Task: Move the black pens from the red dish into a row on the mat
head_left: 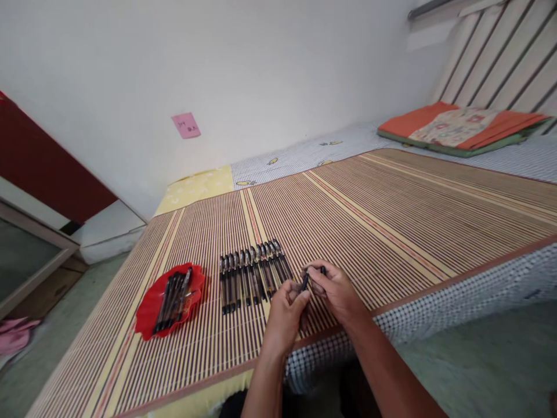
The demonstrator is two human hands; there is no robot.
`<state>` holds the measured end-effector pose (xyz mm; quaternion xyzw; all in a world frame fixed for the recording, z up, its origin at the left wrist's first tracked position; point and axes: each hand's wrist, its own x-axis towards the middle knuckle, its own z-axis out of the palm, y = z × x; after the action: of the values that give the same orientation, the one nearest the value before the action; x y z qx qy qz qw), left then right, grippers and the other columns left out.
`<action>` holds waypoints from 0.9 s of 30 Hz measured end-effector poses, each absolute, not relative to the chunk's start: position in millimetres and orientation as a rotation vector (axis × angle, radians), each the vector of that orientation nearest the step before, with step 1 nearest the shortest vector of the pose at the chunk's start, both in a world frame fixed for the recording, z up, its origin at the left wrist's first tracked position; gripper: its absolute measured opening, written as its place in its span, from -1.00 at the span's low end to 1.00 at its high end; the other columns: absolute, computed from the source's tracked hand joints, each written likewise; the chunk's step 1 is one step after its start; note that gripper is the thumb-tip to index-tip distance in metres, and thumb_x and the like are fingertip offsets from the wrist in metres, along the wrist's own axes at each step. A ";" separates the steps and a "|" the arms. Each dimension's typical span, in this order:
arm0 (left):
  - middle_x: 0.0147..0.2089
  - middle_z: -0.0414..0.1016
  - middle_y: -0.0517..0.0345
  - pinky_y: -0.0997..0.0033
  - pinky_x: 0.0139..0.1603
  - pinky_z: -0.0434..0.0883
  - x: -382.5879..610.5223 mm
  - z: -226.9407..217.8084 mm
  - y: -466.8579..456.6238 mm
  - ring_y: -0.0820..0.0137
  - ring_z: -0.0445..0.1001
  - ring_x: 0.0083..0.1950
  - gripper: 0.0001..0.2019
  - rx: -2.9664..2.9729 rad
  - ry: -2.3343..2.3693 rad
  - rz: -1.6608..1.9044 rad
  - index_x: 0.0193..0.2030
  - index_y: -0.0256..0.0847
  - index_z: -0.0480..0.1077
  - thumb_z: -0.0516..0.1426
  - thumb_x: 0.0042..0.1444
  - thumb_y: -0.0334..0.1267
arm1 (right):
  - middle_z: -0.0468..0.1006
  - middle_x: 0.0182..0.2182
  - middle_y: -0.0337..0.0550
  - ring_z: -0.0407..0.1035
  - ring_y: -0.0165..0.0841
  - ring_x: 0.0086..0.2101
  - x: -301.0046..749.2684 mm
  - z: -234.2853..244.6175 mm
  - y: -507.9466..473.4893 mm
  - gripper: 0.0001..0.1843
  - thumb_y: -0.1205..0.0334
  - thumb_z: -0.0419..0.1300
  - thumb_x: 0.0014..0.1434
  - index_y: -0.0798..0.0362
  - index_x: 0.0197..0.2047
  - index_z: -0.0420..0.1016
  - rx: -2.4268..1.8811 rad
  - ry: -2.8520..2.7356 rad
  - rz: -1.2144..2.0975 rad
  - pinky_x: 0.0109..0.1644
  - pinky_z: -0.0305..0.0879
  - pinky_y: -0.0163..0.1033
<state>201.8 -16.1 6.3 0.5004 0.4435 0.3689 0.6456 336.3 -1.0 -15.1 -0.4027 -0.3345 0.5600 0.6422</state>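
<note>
Near the front edge of the striped mat, my left hand (282, 316) is closed with its thumb and fingers round a dark pen (304, 283). My right hand (334, 290) pinches the upper end of the same pen. A small black piece, perhaps a pen cap (322, 270), pokes out between the right fingers; most of it is hidden. Just left of my hands lies a row of several black pens (248, 276), side by side with their caps pointing away from me. Farther left, a red wavy-edged plate (145, 306) carries several more pens (173, 299).
The striped bamboo mat (374, 226) covers a bed by a white wall. Folded orange and green bedding (461, 128) lies at the far right, before a slatted headboard (500, 58). A pink note (186, 125) is stuck on the wall. Pink cloth (16, 337) lies at lower left.
</note>
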 end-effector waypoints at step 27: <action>-0.47 0.25 0.33 0.59 -0.52 0.13 193.0 22.2 -14.5 0.58 0.20 -0.51 -0.65 1.064 0.965 0.859 -0.36 -0.22 0.30 0.31 -0.05 -0.04 | 0.49 -0.51 -0.26 0.31 -0.46 -0.54 335.5 1.2 -1.3 -0.68 0.08 0.47 -0.13 0.04 -0.36 0.50 -0.854 -0.443 1.178 -0.52 0.25 -0.36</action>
<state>193.0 -14.5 22.2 0.4722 0.4280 0.3812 0.6697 335.5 -1.3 1.2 -0.3870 -0.2005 0.5339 0.7246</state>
